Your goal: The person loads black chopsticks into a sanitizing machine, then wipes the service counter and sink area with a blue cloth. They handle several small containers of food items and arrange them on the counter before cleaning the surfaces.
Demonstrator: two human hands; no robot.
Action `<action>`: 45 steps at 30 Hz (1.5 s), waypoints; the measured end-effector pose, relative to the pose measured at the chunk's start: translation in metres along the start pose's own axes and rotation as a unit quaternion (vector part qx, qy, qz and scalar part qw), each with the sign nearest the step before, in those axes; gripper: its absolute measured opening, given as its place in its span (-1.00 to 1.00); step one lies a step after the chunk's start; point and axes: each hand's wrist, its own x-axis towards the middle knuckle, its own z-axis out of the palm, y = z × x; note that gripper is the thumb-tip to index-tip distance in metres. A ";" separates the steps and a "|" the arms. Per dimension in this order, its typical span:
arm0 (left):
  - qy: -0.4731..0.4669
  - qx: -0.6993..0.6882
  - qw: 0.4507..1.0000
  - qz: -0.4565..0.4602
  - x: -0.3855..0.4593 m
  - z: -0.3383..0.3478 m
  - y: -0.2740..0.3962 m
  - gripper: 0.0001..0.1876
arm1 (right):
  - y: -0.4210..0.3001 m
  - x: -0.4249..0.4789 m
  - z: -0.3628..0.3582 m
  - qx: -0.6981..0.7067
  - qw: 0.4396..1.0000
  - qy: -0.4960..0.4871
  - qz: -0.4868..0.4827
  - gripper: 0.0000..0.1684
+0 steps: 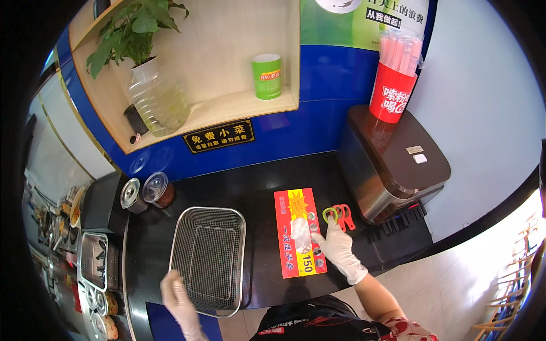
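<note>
My right hand (340, 251), in a pale disposable glove, reaches over the black counter. Its fingertips are at a green ring-shaped handle (329, 214), beside red handles (346, 216) of the same kind; whether the fingers grip it I cannot tell. Just left of this hand lies a red and yellow box of disposable gloves (294, 232), with a whitish glove bunched at its opening. My left hand (177, 294), also gloved and slightly blurred, is at the near left corner of a wire mesh basket (213, 255). Its fingers are bent, and whether they touch the rim is unclear.
A dark dispenser (396, 149) bearing a red cup of wrapped straws (390, 91) stands back right. Two lidded jars (158, 189) are at the back left. Metal trays (94, 260) and food containers (104, 326) line the left. A shelf holds a plant (158, 98) and green tub (267, 76).
</note>
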 end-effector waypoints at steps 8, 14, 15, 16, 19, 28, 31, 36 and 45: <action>-0.447 -0.126 0.871 -0.158 -0.062 0.153 0.016 -0.38 | -0.001 -0.030 0.024 0.212 0.967 -0.099 0.099 -0.54; -0.420 -0.199 0.853 -0.235 -0.052 0.149 0.021 -0.45 | -0.001 -0.033 -0.018 0.496 0.816 -0.140 0.262 -0.55; -0.408 -0.222 0.856 -0.228 -0.052 0.140 0.027 -0.45 | -0.007 -0.038 -0.029 0.510 0.814 -0.118 0.253 -0.52; -0.396 -0.249 0.856 -0.221 -0.052 0.130 0.035 -0.45 | -0.005 -0.043 -0.037 0.537 0.806 -0.114 0.222 -0.46; -0.332 -0.342 0.859 -0.186 -0.045 0.098 0.048 -0.53 | -0.014 -0.060 -0.108 0.625 0.763 -0.082 0.145 -0.49; -0.091 -0.314 0.943 -0.065 -0.014 0.019 0.013 -0.64 | 0.071 0.014 -0.216 0.589 0.775 0.208 0.096 -0.53; 0.057 -0.139 0.986 -0.077 -0.014 0.000 0.009 -0.58 | 0.087 0.044 -0.225 0.629 0.725 0.244 0.136 -0.52; 0.206 0.233 0.950 -0.002 -0.012 -0.051 -0.094 -0.55 | 0.031 0.016 -0.190 0.388 0.819 0.419 0.061 -0.53; -0.003 -0.132 0.940 -0.315 -0.019 -0.061 -0.114 -0.63 | -0.062 -0.046 0.010 0.452 0.887 -0.086 -0.032 -0.68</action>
